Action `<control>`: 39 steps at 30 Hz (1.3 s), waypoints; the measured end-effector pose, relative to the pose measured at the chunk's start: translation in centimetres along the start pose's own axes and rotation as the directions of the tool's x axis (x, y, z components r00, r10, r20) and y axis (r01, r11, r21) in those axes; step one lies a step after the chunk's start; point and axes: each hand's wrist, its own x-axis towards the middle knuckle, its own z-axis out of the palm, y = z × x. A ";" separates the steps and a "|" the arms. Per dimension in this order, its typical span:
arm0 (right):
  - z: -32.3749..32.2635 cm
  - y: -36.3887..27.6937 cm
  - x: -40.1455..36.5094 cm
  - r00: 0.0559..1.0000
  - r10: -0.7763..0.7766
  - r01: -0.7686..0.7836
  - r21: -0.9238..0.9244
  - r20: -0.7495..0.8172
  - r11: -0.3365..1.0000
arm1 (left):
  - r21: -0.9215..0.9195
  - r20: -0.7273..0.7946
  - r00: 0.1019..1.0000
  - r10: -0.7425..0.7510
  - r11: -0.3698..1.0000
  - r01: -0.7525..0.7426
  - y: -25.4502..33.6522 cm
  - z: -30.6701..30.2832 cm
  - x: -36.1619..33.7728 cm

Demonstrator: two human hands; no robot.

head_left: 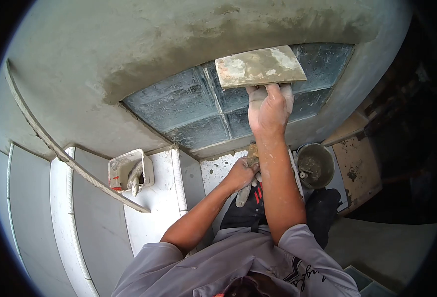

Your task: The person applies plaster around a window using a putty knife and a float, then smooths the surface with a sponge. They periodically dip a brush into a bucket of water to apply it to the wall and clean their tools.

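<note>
My right hand (270, 111), coated in pale plaster dust, is raised in front of the window. Its fingers are closed at the lower edge of a flat plastering float (260, 67), whose face is smeared with dried and damp mortar. The board overlaps the top of the patterned glass window (184, 104). Low by my lap, my left hand (242, 174) is closed, partly behind my right forearm. A brownish edge (252, 150) shows above its knuckles and a grey rounded end (243, 196) below; I cannot tell what it grips.
Damp mortar (144, 74) borders the window. A square tub (131, 171) with a grey-smeared item inside stands on a white stair tread to the left. A long strip (55, 143) slants across the steps. At right, a round bucket (315, 166) stands beside a mortar-spotted board (357, 168).
</note>
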 end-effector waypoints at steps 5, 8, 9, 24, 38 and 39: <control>1.4 3.1 -3.0 0.992 0.092 -0.091 -0.016 0.081 0.996 | -0.022 -0.051 0.931 0.362 0.931 -0.364 -0.7 -0.1 0.3; 1.7 3.8 -4.7 0.981 0.163 -0.159 -0.048 0.104 0.986 | -0.045 -0.034 0.906 0.422 0.905 -0.423 -1.0 -0.6 0.2; 1.6 3.5 -5.3 0.980 0.172 -0.166 -0.066 0.100 0.984 | -0.043 -0.029 0.922 0.386 0.921 -0.387 -1.3 -0.8 0.5; 3.9 -0.9 4.4 0.239 -0.234 0.874 -0.314 0.942 -0.371 | -0.158 0.010 0.999 -0.036 0.987 0.037 -0.6 -0.6 0.4; 7.9 -0.7 4.6 0.159 -0.178 0.881 -0.221 0.971 -0.417 | -0.174 -0.003 1.000 -0.013 0.985 0.013 -1.1 -2.0 1.4; 9.0 -1.8 5.3 0.235 -0.308 0.843 -0.351 0.922 -0.408 | -0.187 -0.018 1.000 -0.022 0.982 0.018 -1.9 -1.6 1.3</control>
